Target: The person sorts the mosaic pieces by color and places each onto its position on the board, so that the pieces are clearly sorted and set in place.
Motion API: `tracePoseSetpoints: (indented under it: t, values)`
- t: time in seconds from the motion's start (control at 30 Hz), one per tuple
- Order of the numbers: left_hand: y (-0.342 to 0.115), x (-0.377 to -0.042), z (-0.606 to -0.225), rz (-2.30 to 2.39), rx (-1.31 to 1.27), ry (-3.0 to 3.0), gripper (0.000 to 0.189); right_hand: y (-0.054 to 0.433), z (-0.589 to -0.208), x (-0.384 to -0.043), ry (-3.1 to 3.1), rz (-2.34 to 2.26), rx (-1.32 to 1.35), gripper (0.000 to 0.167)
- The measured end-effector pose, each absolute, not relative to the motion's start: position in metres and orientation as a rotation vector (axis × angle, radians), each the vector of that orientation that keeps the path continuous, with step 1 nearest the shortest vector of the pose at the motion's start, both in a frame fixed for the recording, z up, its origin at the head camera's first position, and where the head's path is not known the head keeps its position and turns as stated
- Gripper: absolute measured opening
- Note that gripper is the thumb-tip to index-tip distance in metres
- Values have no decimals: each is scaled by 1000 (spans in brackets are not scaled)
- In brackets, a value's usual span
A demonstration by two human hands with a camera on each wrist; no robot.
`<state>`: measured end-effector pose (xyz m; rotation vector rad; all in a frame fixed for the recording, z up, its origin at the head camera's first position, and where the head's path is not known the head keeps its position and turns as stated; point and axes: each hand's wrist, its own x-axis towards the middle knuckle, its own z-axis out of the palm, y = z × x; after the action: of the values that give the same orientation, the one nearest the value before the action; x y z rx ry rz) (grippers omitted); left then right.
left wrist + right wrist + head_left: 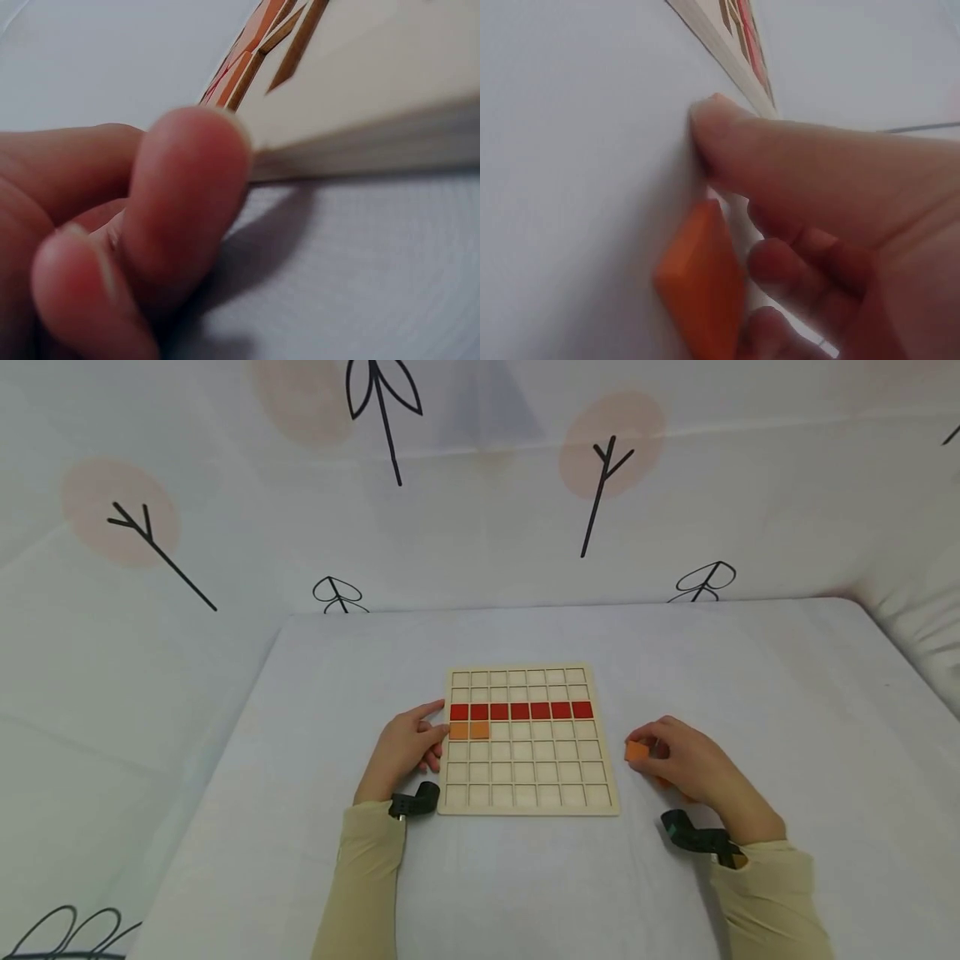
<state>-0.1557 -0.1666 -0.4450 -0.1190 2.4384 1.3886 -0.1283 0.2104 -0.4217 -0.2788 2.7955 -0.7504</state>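
Observation:
A pale wooden grid board [528, 810] lies on the white-covered table. One row of its cells is filled with red square tiles [520, 711]. Directly below, the first two cells from the left hold orange tiles [469, 730]. My left hand [401, 747] rests against the board's left edge, thumb and forefinger touching it. Right of the board, my right hand [682, 760] pinches an orange tile [637, 752] between thumb and fingers. In the right wrist view that tile is mostly hidden by the thumb, and another orange tile [705, 277] shows beneath the hand.
More orange tiles [663, 782] lie partly hidden under my right hand. The white tabletop [555, 893] extends around the board. Behind it hangs a white cloth [480, 527] printed with plant outlines and pink circles. Each wrist carries a black camera mount [697, 837].

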Motion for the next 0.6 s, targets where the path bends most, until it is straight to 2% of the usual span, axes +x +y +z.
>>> tracePoseSetpoints:
  t: [0.27,0.5,0.6]
  values:
    - [-166,-155,-447,1385,-123,2442,50,202,-423,-127,2878,-765,-253,26]
    - [-166,-156,-447,1386,-131,2446,50,195,-421,-127,2897,-788,-195,31]
    - [-167,-156,-447,1384,-129,2445,50,191,-421,-127,2917,-786,-198,28]
